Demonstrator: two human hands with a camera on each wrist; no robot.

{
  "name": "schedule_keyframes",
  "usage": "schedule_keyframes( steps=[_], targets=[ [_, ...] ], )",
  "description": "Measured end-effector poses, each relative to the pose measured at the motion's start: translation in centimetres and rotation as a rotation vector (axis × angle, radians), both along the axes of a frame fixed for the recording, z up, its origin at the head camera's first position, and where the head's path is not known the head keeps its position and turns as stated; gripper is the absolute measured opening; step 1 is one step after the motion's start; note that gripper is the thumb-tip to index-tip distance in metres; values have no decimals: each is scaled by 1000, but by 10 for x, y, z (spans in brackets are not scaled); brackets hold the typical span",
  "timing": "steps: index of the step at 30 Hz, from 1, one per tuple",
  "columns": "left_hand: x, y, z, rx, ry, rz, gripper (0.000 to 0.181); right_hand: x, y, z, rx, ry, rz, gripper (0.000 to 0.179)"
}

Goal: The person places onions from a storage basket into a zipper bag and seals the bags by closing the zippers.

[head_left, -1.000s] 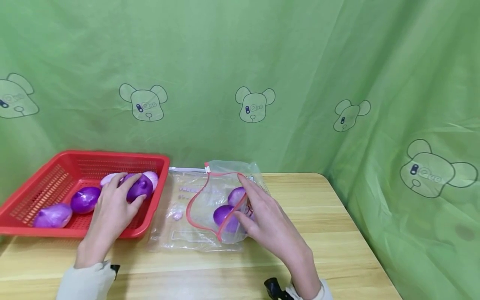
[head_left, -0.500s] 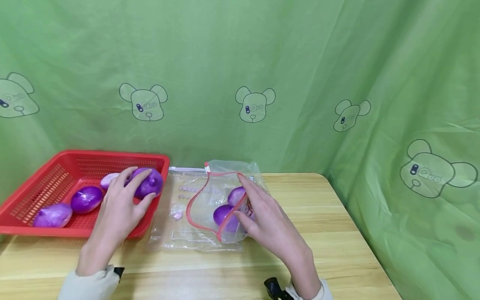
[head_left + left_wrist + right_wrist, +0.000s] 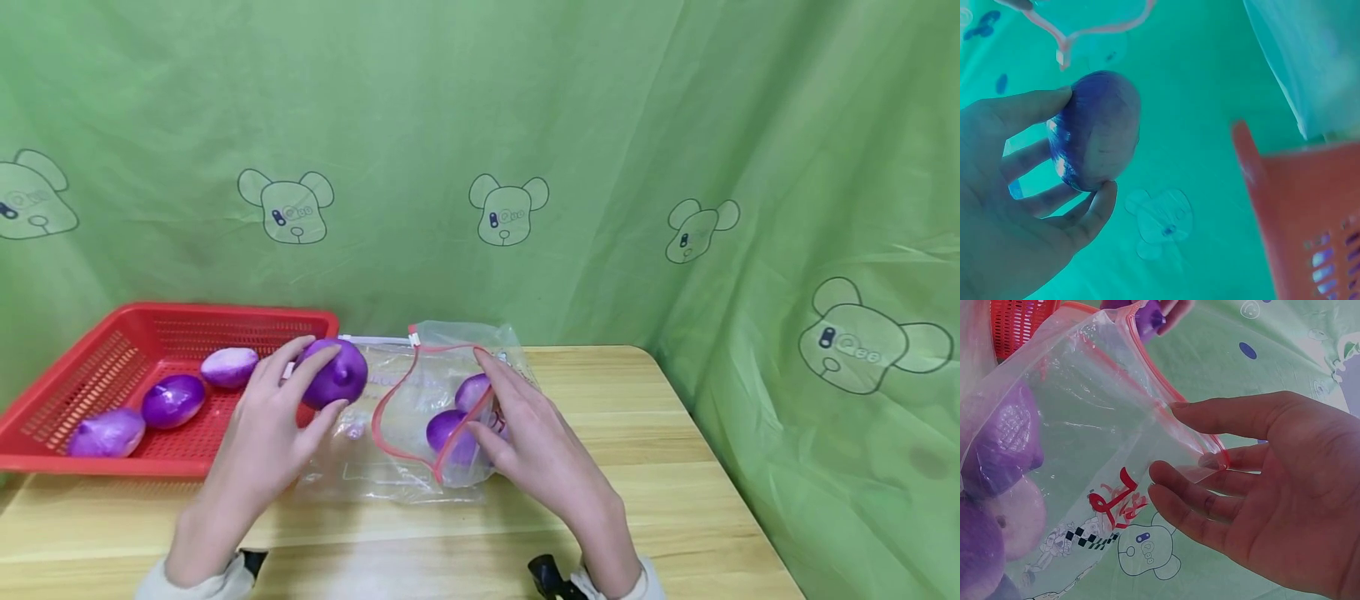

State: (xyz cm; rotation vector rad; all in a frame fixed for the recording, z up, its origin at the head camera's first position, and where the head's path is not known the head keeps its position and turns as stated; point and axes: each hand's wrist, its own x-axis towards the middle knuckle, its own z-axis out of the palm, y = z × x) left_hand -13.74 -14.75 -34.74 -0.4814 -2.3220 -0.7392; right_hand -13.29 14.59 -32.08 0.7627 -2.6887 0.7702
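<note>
My left hand (image 3: pixel 262 429) grips a purple onion (image 3: pixel 339 375) between thumb and fingers, just past the right rim of the red basket (image 3: pixel 225 308). In the left wrist view the onion (image 3: pixel 1099 131) shows glossy and rounded, with fingertips along its sides. My right hand (image 3: pixel 547 450) holds the edge of a clear zip bag (image 3: pixel 465 333) whose red-trimmed mouth gapes toward the left. In the right wrist view the thumb and fingers of the right hand (image 3: pixel 1272 481) pinch the red zip edge (image 3: pixel 1160 394). Several purple onions (image 3: pixel 1000 450) lie inside this bag.
The basket holds a pale onion (image 3: pixel 228 367), a dark onion (image 3: pixel 174 400) and a light purple onion (image 3: pixel 107 432). A second clear bag (image 3: pixel 330 483) lies flat on the wooden table (image 3: pixel 637 400). A green curtain (image 3: pixel 592 167) hangs behind and at the right.
My left hand has lifted the onion from the basket and carried it rightward over the rim toward the bag's mouth. My right hand has kept its place at the bag.
</note>
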Motion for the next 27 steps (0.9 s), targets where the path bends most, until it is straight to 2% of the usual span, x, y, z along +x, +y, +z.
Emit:
schedule_keyframes(
  steps=[10, 14, 18, 23, 27],
  targets=[
    [16, 29, 4, -21, 26, -113, 63, 0, 0, -1, -5, 8, 2, 82],
    [19, 40, 1, -15, 34, -183, 65, 0, 0, 0, -4, 17, 6, 82],
    [21, 48, -2, -31, 24, -220, 65, 2, -2, 0, -5, 27, 18, 82],
    [22, 56, -6, -45, 4, -238, 69, 4, -4, 2, 2, 40, 34, 81],
    [22, 60, -9, -81, -12, -214, 65, 8, -7, 4, 10, 45, 43, 79]
  ],
)
